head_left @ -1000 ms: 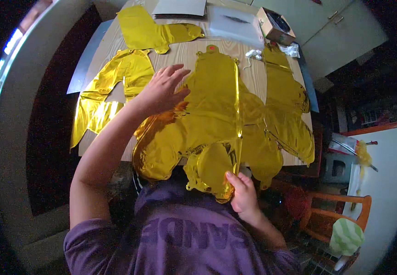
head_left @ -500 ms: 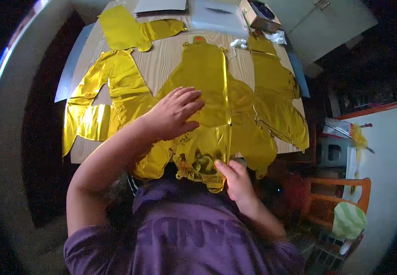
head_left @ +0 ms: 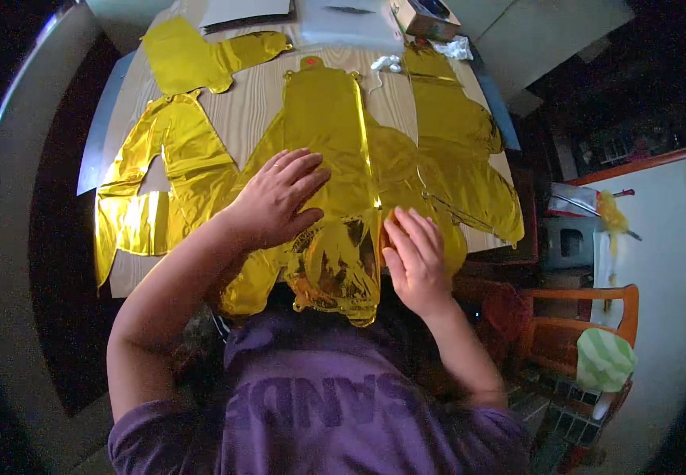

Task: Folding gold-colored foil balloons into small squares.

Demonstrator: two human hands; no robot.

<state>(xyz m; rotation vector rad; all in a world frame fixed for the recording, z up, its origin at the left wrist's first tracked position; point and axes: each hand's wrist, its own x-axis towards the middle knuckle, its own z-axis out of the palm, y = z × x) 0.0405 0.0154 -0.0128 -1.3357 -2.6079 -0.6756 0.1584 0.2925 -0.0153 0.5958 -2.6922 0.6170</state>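
Note:
A flat, shiny gold foil balloon (head_left: 323, 111) with small tabs along its rim lies before me, its near end hanging past the table edge towards my purple shirt. My left hand (head_left: 276, 198) rests palm down on its middle, fingers stretched out and a ring on one. Beside its folded right edge is my right hand (head_left: 416, 265), fingers extended together and fingertips against the foil. The near part of the balloon is creased and reflective. Another gold foil piece (head_left: 188, 134), shaped like a letter A, spreads to the left.
More flat gold foil lies at the far left (head_left: 177, 59) and on the right (head_left: 446, 111). At the back are a clear plastic sheet (head_left: 351, 28), an open box (head_left: 426, 17) and crumpled white plastic (head_left: 386, 63). A wooden chair (head_left: 581, 294) stands right of the table (head_left: 252, 95).
My right hand has let go of the foil's near end and moved up along its right edge, its fingers straightening. My left hand stays on the foil. The whole view has shifted slightly.

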